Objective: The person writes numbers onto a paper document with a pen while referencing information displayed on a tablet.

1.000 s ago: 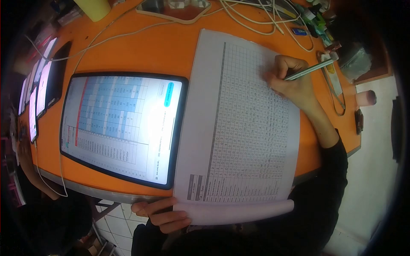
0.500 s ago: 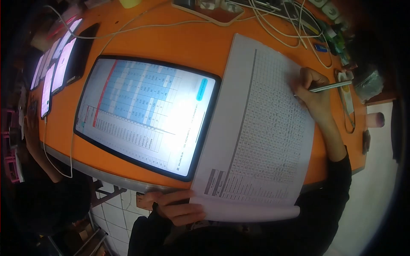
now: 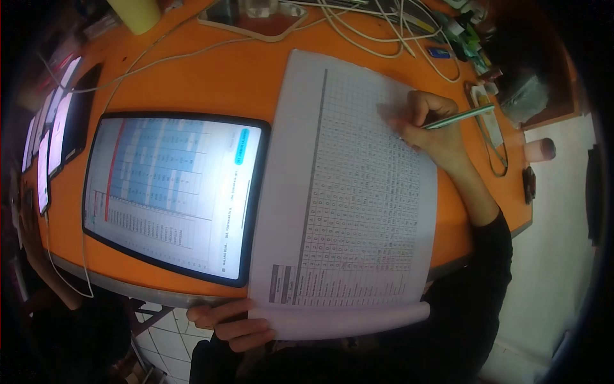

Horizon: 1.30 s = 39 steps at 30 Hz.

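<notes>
My right hand (image 3: 437, 128) is closed around a pale green pen (image 3: 460, 117), with its tip side down at the upper right part of a printed table sheet (image 3: 358, 192). The sheet lies on the orange table, its near edge curled over. My left hand (image 3: 231, 325) pinches the curled lower left corner of the paper at the table's edge. Directly left of the sheet lies a tablet (image 3: 173, 198), its lit screen showing a spreadsheet with blue cells and a red line.
Several lit phones (image 3: 61, 131) stand at the left, near another person's arm (image 3: 41, 256). A yellow cup (image 3: 135, 14), a tray-like object (image 3: 252, 22) and tangled white cables (image 3: 384, 38) lie at the back. A pink object (image 3: 539, 149) is at the right of the orange table (image 3: 192, 83).
The camera view has swung and swung back, shifting everything across the frame. Both hands keep their hold on pen and paper, and the right hand remains over the sheet's upper right.
</notes>
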### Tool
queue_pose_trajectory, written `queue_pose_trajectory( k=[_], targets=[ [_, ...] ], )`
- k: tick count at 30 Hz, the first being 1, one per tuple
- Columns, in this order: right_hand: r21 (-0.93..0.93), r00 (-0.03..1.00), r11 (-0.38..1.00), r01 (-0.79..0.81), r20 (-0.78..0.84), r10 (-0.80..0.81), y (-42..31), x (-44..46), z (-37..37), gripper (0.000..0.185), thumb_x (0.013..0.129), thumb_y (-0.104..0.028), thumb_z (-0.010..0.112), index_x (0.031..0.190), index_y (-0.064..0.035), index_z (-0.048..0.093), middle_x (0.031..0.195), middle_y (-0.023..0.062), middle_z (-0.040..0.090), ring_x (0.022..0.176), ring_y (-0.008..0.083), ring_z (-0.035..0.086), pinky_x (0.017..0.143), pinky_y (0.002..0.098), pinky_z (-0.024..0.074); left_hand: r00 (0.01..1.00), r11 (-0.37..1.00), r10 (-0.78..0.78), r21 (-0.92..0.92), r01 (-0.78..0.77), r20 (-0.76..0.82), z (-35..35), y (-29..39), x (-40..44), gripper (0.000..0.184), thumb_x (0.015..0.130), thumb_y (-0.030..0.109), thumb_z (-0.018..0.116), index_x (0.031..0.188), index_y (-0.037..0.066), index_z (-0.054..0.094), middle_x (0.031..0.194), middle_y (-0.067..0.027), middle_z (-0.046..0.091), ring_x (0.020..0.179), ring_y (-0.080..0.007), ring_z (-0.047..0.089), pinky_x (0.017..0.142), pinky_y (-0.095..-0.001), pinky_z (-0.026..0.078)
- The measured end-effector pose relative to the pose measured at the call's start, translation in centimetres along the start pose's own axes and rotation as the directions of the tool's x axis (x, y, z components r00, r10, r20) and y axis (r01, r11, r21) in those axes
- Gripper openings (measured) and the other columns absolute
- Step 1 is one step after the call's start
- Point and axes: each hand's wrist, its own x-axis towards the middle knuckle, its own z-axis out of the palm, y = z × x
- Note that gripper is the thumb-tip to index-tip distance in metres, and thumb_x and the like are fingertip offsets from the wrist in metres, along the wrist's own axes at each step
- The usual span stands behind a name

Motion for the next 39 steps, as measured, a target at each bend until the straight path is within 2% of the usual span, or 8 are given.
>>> queue_pose_trajectory(
  k=[7, 10, 15, 18, 21, 24, 37, 39],
  targets=[
    [-0.039, 0.999, 0.998, -0.046, -0.011, 0.046, 0.1, 0.1, 0.1, 0.039, 0.067, 0.002, 0.067, 0.052, -0.0094, 0.034, 0.049, -0.0025, 0.042, 0.038, 0.0019, 0.041, 0.034, 0.0166, 0.0292, 0.998, 0.997, -0.056, 0.053, 0.055, 0.026, -0.3, 0.3, -0.1, 0.033, 0.071, 0.060, 0.054, 0.077, 0.029, 0.043, 0.074, 0.0146, 0.051, 0.078, 0.0037, 0.050, 0.104, -0.0255, 0.017],
    [-0.158, 0.990, 0.977, 0.142, 0.036, -0.138, 0.7, 0.3, -0.2, 0.039, 0.066, 0.002, 0.067, 0.052, -0.0082, 0.033, 0.048, -0.0030, 0.042, 0.039, 0.0020, 0.042, 0.036, 0.0166, 0.0297, 0.998, 0.996, 0.056, 0.071, -0.058, 0.027, -0.2, -0.3, 0.1, 0.034, 0.069, 0.061, 0.056, 0.078, 0.031, 0.044, 0.076, 0.0156, 0.051, 0.078, 0.0032, 0.050, 0.103, -0.0257, 0.017],
    [-0.086, 0.992, 0.988, -0.128, 0.013, 0.129, -0.8, 0.2, 0.2, 0.038, 0.064, 0.004, 0.066, 0.052, -0.0074, 0.032, 0.049, -0.0029, 0.042, 0.043, 0.0019, 0.044, 0.039, 0.0167, 0.0309, 1.000, 0.999, -0.014, 0.043, 0.013, 0.021, -0.4, 0.1, -0.4, 0.034, 0.068, 0.060, 0.058, 0.079, 0.031, 0.044, 0.076, 0.0152, 0.051, 0.078, 0.0026, 0.051, 0.104, -0.0258, 0.017],
    [-0.114, 1.000, 0.993, -0.009, 0.018, 0.011, 0.0, 0.2, -0.1, 0.038, 0.066, 0.003, 0.066, 0.052, -0.0081, 0.032, 0.047, -0.0029, 0.043, 0.040, 0.0021, 0.043, 0.037, 0.0166, 0.0305, 1.000, 0.999, 0.003, 0.044, -0.005, 0.026, -0.5, 0.0, -0.3, 0.033, 0.069, 0.060, 0.057, 0.079, 0.031, 0.044, 0.076, 0.0149, 0.052, 0.079, 0.0029, 0.051, 0.104, -0.0257, 0.017],
    [-0.014, 0.994, 0.994, -0.113, 0.007, 0.113, -0.5, 0.2, 0.2, 0.038, 0.067, 0.003, 0.065, 0.053, -0.0088, 0.032, 0.045, -0.0023, 0.044, 0.038, 0.0023, 0.043, 0.035, 0.0165, 0.0304, 1.000, 0.999, -0.006, 0.045, 0.006, 0.007, -0.3, 0.0, -0.4, 0.033, 0.069, 0.061, 0.056, 0.079, 0.031, 0.044, 0.076, 0.0149, 0.052, 0.078, 0.0033, 0.050, 0.104, -0.0259, 0.016],
    [-0.095, 0.999, 0.995, -0.036, 0.012, 0.037, -0.2, 0.2, 0.1, 0.037, 0.068, 0.002, 0.065, 0.053, -0.0091, 0.032, 0.045, -0.0013, 0.045, 0.038, 0.0023, 0.043, 0.035, 0.0165, 0.0312, 0.999, 0.998, -0.029, 0.052, 0.031, -0.030, 0.2, 0.3, -0.3, 0.034, 0.069, 0.060, 0.056, 0.079, 0.030, 0.044, 0.076, 0.0146, 0.052, 0.078, 0.0029, 0.051, 0.105, -0.0264, 0.015],
    [-0.099, 0.998, 0.993, -0.069, 0.005, 0.070, -0.5, 0.0, 0.3, 0.035, 0.070, 0.003, 0.065, 0.055, -0.0084, 0.035, 0.047, -0.0005, 0.046, 0.039, 0.0032, 0.045, 0.034, 0.0164, 0.0324, 1.000, 0.999, 0.003, 0.038, -0.003, -0.015, 0.0, -0.2, 0.0, 0.033, 0.069, 0.058, 0.058, 0.080, 0.030, 0.045, 0.080, 0.0144, 0.054, 0.081, 0.0018, 0.052, 0.105, -0.0288, 0.014],
    [-0.017, 0.998, 0.999, -0.040, -0.041, 0.039, -0.3, -0.1, 0.3, 0.034, 0.070, 0.004, 0.066, 0.058, -0.0087, 0.037, 0.051, -0.0003, 0.046, 0.040, 0.0033, 0.044, 0.035, 0.0170, 0.0326, 0.983, 0.996, 0.077, -0.066, -0.067, 0.166, -1.5, -0.7, 0.0, 0.034, 0.070, 0.056, 0.060, 0.086, 0.030, 0.046, 0.086, 0.0159, 0.054, 0.086, 0.0004, 0.053, 0.105, -0.0308, 0.013]
  ],
)
